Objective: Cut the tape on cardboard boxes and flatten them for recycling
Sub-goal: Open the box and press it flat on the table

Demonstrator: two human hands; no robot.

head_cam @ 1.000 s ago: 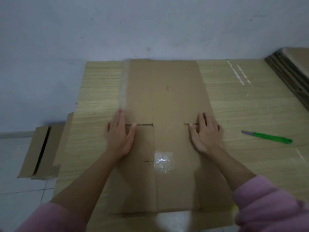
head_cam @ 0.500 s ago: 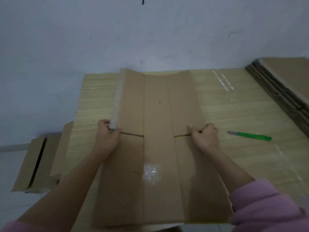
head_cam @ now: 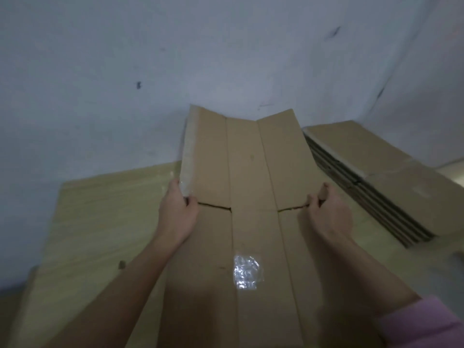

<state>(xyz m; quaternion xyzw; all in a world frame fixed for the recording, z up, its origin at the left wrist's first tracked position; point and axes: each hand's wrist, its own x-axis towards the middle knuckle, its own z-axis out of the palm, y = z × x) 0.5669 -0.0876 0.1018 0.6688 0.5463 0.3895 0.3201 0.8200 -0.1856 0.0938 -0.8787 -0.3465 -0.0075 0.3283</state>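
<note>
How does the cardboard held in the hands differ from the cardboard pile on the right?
The held cardboard is one sheet, lifted and bent along its creases; the pile is many sheets, lying flat. The held cardboard carries clear tape; none shows on the pile. Both are brown.

one flattened box (head_cam: pixel 253 197), one cardboard stack (head_cam: pixel 376 177), two hands

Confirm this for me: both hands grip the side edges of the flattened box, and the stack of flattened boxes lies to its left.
One thing is wrong. The head view shows the stack of flattened boxes to the right of the flattened box, not the left. The rest holds: the left hand and the right hand each grip a side edge of it.
</note>
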